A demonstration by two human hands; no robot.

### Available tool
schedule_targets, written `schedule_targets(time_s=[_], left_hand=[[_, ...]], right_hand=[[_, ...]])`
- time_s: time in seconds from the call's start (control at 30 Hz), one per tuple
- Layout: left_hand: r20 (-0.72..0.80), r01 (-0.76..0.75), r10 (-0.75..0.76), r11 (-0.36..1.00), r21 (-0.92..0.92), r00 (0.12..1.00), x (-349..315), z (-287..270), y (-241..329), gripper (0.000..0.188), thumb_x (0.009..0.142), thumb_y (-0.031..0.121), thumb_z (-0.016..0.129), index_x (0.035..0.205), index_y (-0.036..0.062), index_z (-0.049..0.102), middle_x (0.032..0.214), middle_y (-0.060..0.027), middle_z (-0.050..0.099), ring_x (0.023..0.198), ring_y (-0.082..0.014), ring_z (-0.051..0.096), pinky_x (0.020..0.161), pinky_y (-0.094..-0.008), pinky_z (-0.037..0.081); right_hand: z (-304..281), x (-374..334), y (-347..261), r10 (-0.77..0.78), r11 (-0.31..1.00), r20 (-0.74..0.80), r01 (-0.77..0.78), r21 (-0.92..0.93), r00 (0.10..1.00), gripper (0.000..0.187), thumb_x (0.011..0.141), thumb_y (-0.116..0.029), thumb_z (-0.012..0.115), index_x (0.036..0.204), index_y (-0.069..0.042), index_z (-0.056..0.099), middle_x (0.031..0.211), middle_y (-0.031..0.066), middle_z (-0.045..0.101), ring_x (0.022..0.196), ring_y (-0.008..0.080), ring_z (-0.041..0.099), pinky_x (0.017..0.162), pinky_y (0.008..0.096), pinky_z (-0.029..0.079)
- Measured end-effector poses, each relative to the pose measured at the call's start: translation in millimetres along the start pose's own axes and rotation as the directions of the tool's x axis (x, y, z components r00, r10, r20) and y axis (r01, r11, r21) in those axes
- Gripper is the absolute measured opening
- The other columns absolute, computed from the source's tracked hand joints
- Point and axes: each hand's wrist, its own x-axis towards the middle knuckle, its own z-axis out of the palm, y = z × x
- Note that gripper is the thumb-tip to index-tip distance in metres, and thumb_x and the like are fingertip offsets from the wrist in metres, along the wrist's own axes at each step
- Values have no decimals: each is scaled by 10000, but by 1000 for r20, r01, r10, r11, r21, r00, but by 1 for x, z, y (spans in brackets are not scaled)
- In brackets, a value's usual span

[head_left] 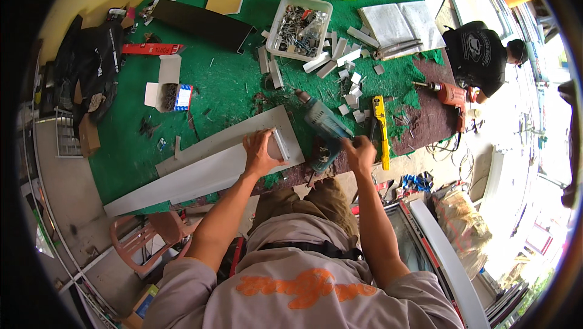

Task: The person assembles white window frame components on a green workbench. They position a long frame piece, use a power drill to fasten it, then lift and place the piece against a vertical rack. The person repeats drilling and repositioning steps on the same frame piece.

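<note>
My left hand point(261, 154) is clasped over the right end of a long, light-grey metal profile point(188, 174), thumb on the near side and fingers on the far side. Under it lies a flat grey panel point(209, 142). To the right, a teal power drill point(326, 119) rests on the table with its chuck pointing away from me. My right hand point(362, 155) is at the drill's rear end, its fingers curled together; whether they hold the drill or something small is hidden. A yellow hand tool point(381, 132), long and narrow, lies just right of that hand.
The green-covered table point(231, 92) bears a white tub of screws point(300, 28), short metal offcuts point(328, 62), an open notebook point(404, 25), a dark profile point(203, 25), a screw box point(170, 95) and a red drill point(449, 95). A plastic chair point(152, 238) stands below left; another person point(477, 56) crouches at right.
</note>
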Motion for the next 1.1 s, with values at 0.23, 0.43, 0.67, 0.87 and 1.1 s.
schedule_targets(time_s=[0.23, 0.43, 0.67, 0.87, 1.1], left_hand=[[-43, -36, 35, 999, -13, 998, -1, 3, -4, 1154, 505, 507, 971, 1469, 174, 430, 1445, -41, 501, 1406, -283, 391, 1156, -640, 184], [-42, -32, 31, 999, -36, 999, -3, 4, -9, 1133, 522, 508, 961, 1467, 178, 431, 1422, -43, 506, 1389, -301, 398, 1153, -650, 184], [-73, -39, 38, 999, 0, 997, -6, 9, -11, 1144, 538, 569, 925, 1485, 192, 406, 1420, -73, 501, 1383, -322, 402, 1146, -667, 198], [-78, -73, 71, 997, -31, 994, -6, 11, -17, 1194, 531, 578, 913, 1527, 211, 365, 1423, -89, 487, 1372, -334, 399, 1109, -695, 210], [-65, -57, 55, 998, -33, 996, -3, 12, -18, 1159, 519, 541, 932, 1475, 226, 357, 1395, -72, 483, 1351, -335, 413, 1117, -700, 223]], right_hand=[[-27, -3, 33, -201, 884, -380, 0, -468, 903, 1146, 719, -464, 863, 1601, -103, 227, 1422, 214, 440, 1305, 427, 431, 1066, 581, 413], [-37, 18, 27, 47, 939, -344, -159, -306, 938, 643, 693, -211, 676, 1246, -1, 423, 1290, 275, 512, 1195, 464, 515, 993, 516, 476], [8, -96, 6, -369, 869, -107, 384, 312, 923, 248, 871, 7, 592, 1105, -64, 555, 918, 64, 629, 758, 172, 593, 684, 351, 506], [84, -167, -59, -485, 865, 200, 434, 251, 851, 321, 964, -244, 691, 1179, -25, 597, 905, 85, 644, 822, 136, 611, 742, 330, 500], [96, -172, -99, -427, 902, 262, 429, 55, 865, 352, 1005, -289, 632, 1220, -12, 594, 815, 92, 629, 686, 174, 631, 645, 354, 504]])
